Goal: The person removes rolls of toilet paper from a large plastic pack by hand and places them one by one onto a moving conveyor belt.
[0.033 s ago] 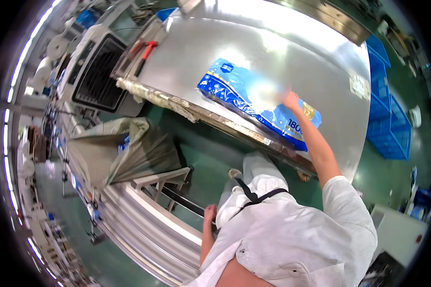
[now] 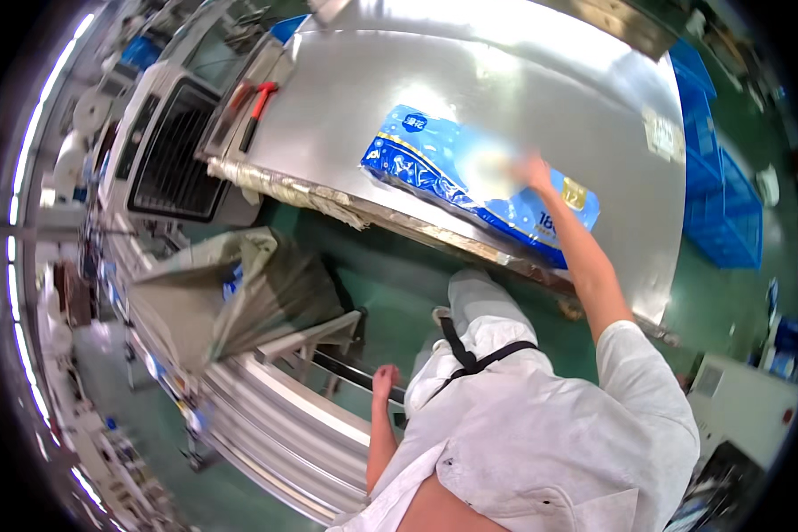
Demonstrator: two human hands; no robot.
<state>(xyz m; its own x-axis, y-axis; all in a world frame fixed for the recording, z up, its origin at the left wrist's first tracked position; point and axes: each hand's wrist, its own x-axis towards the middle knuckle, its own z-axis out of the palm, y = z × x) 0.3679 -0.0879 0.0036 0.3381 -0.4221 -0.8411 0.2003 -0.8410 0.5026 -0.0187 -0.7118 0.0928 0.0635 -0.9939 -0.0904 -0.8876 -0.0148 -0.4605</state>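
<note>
A long, glossy pack (image 2: 426,182) in light and dark blue plastic film lies slantwise near the front edge of the steel table (image 2: 346,97). My right hand (image 2: 532,170) reaches onto its top, right of the middle. A blurred patch covers those fingers and the pack's centre, so I cannot make out their shape or any grip. Low at my left side hangs my left hand (image 2: 384,381), away from the table. Its fingers look loosely curled, and nothing shows in them.
A red-headed hammer (image 2: 259,113) lies at the table's left end. A grey-brown cloth bag (image 2: 239,297) sits above a pale ridged metal structure (image 2: 275,434) at left. Blue plastic crates (image 2: 727,213) stand beyond the table's right edge. A grey-white machine (image 2: 173,146) stands far left.
The whole view has shifted slightly. My left hand sits a little higher in the picture. My right hand stays at the pack, which lies almost as before.
</note>
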